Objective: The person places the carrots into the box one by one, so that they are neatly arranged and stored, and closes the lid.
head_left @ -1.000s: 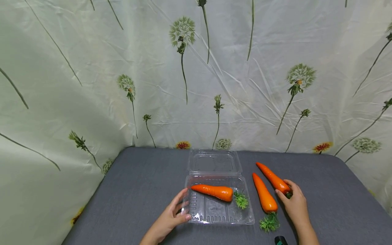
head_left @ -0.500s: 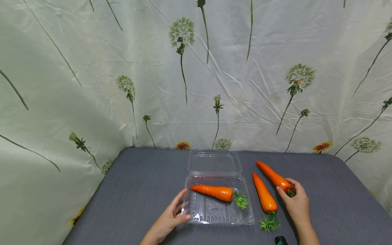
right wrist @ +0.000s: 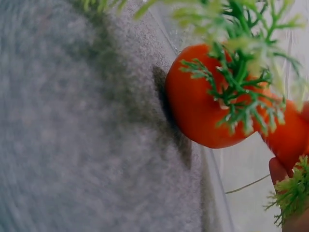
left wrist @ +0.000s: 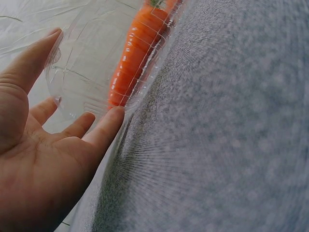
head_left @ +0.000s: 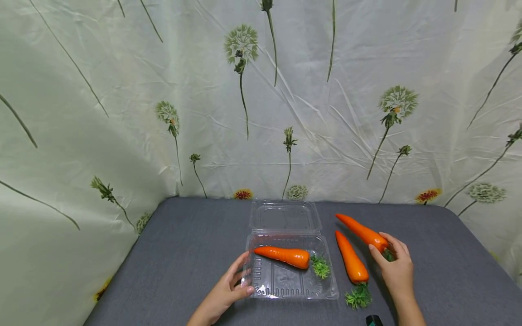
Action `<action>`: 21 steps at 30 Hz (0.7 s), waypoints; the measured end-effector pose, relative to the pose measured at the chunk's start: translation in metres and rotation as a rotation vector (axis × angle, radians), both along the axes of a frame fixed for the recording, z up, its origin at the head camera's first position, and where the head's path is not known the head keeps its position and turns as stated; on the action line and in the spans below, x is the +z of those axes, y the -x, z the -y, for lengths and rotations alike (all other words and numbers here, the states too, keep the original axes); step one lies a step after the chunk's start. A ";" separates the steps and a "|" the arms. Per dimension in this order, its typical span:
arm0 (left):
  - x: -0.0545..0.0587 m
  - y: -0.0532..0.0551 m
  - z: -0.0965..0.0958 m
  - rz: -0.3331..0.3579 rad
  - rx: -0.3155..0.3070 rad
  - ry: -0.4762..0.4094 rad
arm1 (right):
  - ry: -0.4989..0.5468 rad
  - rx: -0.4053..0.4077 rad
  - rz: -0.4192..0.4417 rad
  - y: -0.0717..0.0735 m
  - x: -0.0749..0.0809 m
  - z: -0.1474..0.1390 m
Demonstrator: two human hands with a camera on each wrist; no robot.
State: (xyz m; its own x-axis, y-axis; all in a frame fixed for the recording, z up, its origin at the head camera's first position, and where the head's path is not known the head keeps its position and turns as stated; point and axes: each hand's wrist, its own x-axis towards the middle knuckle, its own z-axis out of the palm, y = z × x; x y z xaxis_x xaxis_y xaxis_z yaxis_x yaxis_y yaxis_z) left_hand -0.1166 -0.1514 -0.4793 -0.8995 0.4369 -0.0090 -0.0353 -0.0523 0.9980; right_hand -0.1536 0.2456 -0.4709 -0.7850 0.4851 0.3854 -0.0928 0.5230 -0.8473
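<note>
An orange carrot [head_left: 283,256] with a green leafy top [head_left: 320,267] lies inside a clear plastic clamshell container [head_left: 281,295], whose lid [head_left: 285,216] is folded back. My left hand [head_left: 223,290] rests against the container's left side, fingers spread and mostly straight, thumb at the near corner. To the right, my right hand [head_left: 396,269] pinches another carrot [head_left: 362,231] near its leafy end between thumb and fingers; its tip points away to the left. Its greens [right wrist: 294,191] show partly under the hand. A third carrot [head_left: 350,258] lies between that carrot and the container.
The grey cloth-covered table [head_left: 183,244] ends at a floral curtain [head_left: 204,113] at the back and left. A small black object [head_left: 373,320] sits at the near edge, close to the third carrot's green top [head_left: 359,296].
The carrot in my right hand has shifted slightly, its tip moving left and its thick end a little right. The left hand and the container stay in place.
</note>
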 end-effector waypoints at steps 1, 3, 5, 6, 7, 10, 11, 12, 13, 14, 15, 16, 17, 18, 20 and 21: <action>0.000 0.000 0.000 -0.002 0.002 0.002 | -0.001 0.003 -0.004 0.000 0.002 0.001; 0.000 -0.001 0.000 -0.001 0.004 0.004 | 0.000 0.012 -0.003 -0.001 0.006 0.003; 0.000 0.000 0.000 0.002 0.005 0.004 | -0.004 0.017 0.009 -0.003 0.010 0.006; 0.000 0.000 0.000 0.003 0.004 0.003 | -0.003 0.023 0.012 -0.003 0.012 0.007; 0.000 0.000 0.000 0.004 0.003 0.001 | -0.002 0.028 0.017 -0.004 0.014 0.008; 0.000 0.000 0.000 0.007 0.000 -0.005 | 0.000 0.045 0.018 -0.005 0.018 0.011; 0.000 0.000 0.000 0.009 0.000 -0.006 | 0.006 0.056 0.012 -0.005 0.019 0.012; -0.001 0.001 0.000 0.009 -0.001 -0.007 | 0.015 0.067 0.004 -0.005 0.020 0.013; -0.001 0.001 0.000 0.011 0.000 -0.008 | 0.023 0.078 -0.002 -0.006 0.021 0.014; -0.001 0.001 0.000 0.013 0.002 -0.007 | 0.031 0.092 -0.013 -0.006 0.022 0.016; -0.001 0.001 0.000 0.014 0.003 -0.006 | 0.041 0.107 -0.020 -0.006 0.023 0.017; -0.001 0.001 0.000 0.015 0.004 -0.005 | 0.052 0.123 -0.028 -0.006 0.024 0.018; -0.001 0.001 0.000 0.016 0.005 -0.004 | 0.057 0.137 -0.033 -0.007 0.025 0.020; -0.001 0.001 0.000 0.017 0.006 -0.004 | 0.063 0.152 -0.036 -0.007 0.026 0.021; 0.000 0.001 0.000 0.018 0.007 -0.003 | 0.072 0.182 -0.041 -0.008 0.029 0.025; 0.000 0.001 0.000 0.019 0.006 -0.004 | 0.071 0.194 -0.040 -0.009 0.030 0.027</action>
State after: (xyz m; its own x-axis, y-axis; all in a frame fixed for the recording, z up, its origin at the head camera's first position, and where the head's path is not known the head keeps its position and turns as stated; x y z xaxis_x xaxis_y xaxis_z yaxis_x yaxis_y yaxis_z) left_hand -0.1173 -0.1513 -0.4796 -0.9016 0.4319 -0.0242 -0.0539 -0.0565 0.9969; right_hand -0.1447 0.2188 -0.4414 -0.8512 0.3535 0.3879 -0.2200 0.4308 -0.8752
